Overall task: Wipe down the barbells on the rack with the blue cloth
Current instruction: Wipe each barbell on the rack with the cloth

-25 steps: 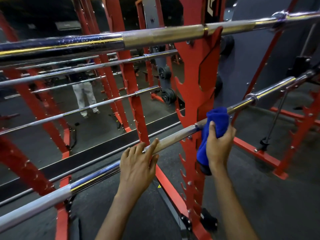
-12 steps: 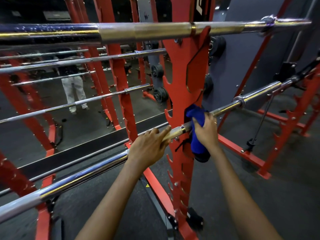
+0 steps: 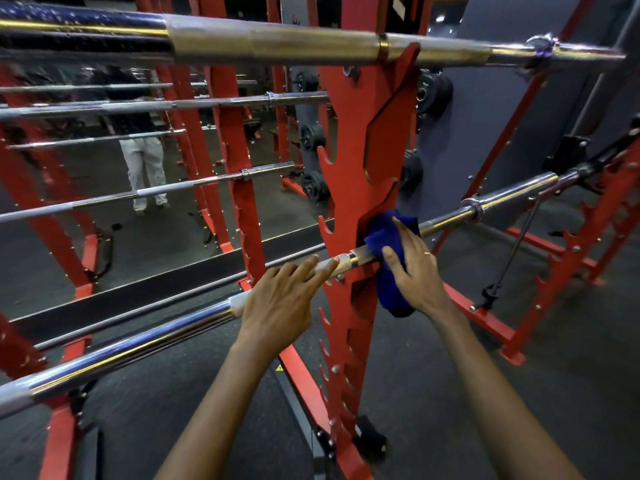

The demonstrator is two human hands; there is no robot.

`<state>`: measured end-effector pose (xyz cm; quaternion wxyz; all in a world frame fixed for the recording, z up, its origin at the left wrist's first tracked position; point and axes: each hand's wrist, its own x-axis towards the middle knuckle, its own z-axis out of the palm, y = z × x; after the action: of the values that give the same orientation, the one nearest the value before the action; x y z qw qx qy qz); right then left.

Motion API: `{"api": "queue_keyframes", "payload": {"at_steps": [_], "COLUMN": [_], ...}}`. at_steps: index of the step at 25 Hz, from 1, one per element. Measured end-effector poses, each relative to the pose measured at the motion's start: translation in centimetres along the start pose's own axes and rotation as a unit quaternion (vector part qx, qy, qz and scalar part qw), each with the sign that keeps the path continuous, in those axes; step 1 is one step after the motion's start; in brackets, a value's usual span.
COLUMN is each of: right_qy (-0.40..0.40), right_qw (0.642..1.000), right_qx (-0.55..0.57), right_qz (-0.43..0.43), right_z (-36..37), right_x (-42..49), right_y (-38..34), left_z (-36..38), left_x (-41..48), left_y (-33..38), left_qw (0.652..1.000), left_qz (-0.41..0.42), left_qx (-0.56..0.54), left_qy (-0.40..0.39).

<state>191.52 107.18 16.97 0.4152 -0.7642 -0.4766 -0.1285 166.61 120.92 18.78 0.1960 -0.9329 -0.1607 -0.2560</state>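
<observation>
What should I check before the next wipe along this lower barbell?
1. Blue cloth wrapped over the lower barbell: ok.
2. Right hand grips the cloth: ok.
3. Left hand rests on the bar, fingers straight: ok.
4. Bar seated in the red rack upright hook: cannot tell, cloth covers it.
5. Bar right of the cloth free of obstacles up to the collar: ok.

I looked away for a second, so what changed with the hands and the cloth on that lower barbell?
The right hand slid the blue cloth left along the lower barbell, up against the red rack upright. The left hand kept resting on the bar, fingers extended. The upper barbell stayed racked.
</observation>
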Motion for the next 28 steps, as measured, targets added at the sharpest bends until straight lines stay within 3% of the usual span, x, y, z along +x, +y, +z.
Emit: {"api": "queue_keyframes", "payload": {"at_steps": [2,6,11,17,23,25,28], "right_qy": [0.023,0.067,0.001,0.1,0.052,0.059,0.133], "right_qw": [0.999,0.984,0.996,0.982,0.996,0.995,0.986], "right_qx": [0.033,0.105,0.084,0.088,0.06,0.07,0.06], "right_qz": [0.012,0.125,0.018,0.135,0.043,0.048,0.081], "right_z": [-1.0,-0.1,-0.1,-1.7,0.3,0.4,0.2], "right_x": [0.3,1.1,0.8,4.1,1.5,1.9,3.5], "right_y": [1.9,2.0,0.9,3.1,-0.5,0.0,2.1], "left_z": [0.2,0.1,0.0,0.0,-0.8,-0.7,0.1], "left_x": [-0.2,-0.5,-0.6,-0.3,4.2,4.4,3.0], "left_y": [0.8,2.3,3.0,3.2,2.9,2.9,3.4], "left_qw": [1.0,0.999,0.997,0.994,0.986,0.988,0.994], "left_qz": [-0.008,-0.05,-0.078,-0.09,-0.065,-0.063,-0.064], "left_qx": [0.001,-0.012,-0.016,-0.059,-0.093,-0.1,-0.068], "left_qy": [0.012,-0.003,-0.004,-0.024,-0.125,-0.101,-0.051]}}
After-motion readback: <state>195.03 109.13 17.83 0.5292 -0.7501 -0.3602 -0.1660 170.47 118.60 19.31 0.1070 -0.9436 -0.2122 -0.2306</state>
